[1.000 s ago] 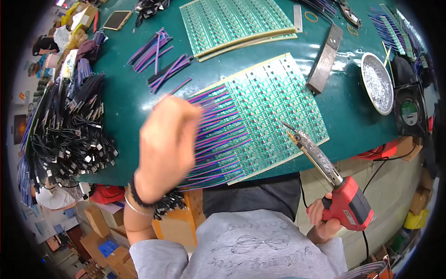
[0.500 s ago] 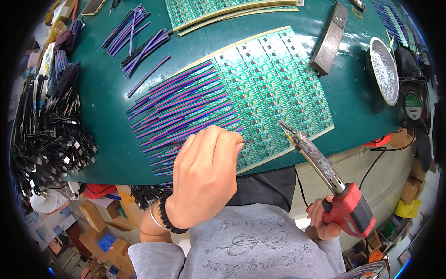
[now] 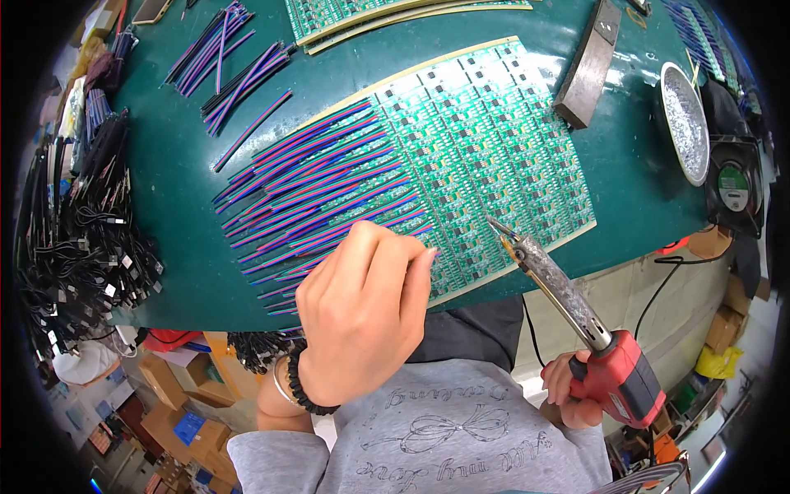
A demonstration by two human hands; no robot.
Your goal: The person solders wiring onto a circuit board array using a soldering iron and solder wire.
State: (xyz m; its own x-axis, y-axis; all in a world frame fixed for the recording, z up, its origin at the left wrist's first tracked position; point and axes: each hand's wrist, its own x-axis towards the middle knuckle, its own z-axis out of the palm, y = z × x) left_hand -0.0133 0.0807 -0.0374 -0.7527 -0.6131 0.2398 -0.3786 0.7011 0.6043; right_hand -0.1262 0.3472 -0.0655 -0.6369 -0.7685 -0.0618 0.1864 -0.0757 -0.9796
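My left hand (image 3: 358, 309) is over the lower edge of a green circuit board panel (image 3: 485, 156), fingers bent and drawn together. Whatever they may pinch is hidden behind them. Rows of thin red, blue and black wires (image 3: 321, 177) fan out leftward from the panel's left part, several passing under this hand. My right hand (image 3: 572, 391) is wrapped round the red and black handle of a soldering gun (image 3: 568, 292). Its metal barrel points up and left, with the tip over the lower middle of the panel; whether it touches cannot be told.
Loose wire bundles (image 3: 243, 78) lie at the upper left. More panels (image 3: 395, 20) are stacked at the back. A dark metal bar (image 3: 588, 66), a bowl of silvery bits (image 3: 685, 123) and a small fan (image 3: 732, 188) stand right. Black cables (image 3: 90, 230) pile up at the left edge.
A thin dark end that stuck out from my left fingertips no longer shows, and the thumb side looks more spread. The wires and panel appear slightly further left. My right hand barely moves.
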